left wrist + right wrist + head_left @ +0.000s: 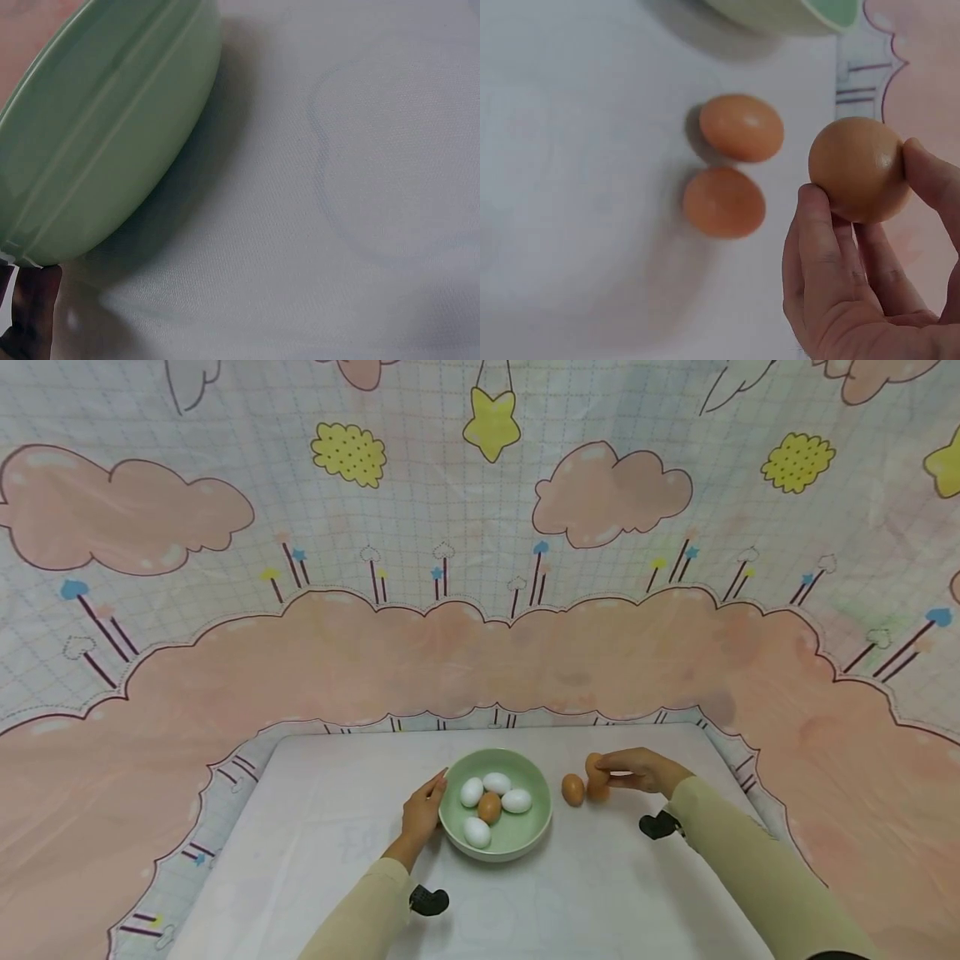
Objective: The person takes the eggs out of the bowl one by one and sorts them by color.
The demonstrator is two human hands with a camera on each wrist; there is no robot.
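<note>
My right hand [645, 771] pinches a brown egg [859, 169] between thumb and fingers, raised above the white tabletop. Beneath it lie two more brown eggs side by side: one nearer the bowl [742, 127], the other [724, 202] partly covered by the held egg in the head view. To the left stands a light green bowl [517, 833] holding several white eggs [477, 832] and one brown egg [489, 808]. My left hand [422, 814] holds the bowl at its left side; in the left wrist view only dark fingers [36, 307] show against the bowl's edge.
The white tabletop [345, 810] reaches back to a hanging cloth printed with clouds and stars [491, 422]. A black wrist piece hangs below each sleeve, left [429, 902] and right [658, 825].
</note>
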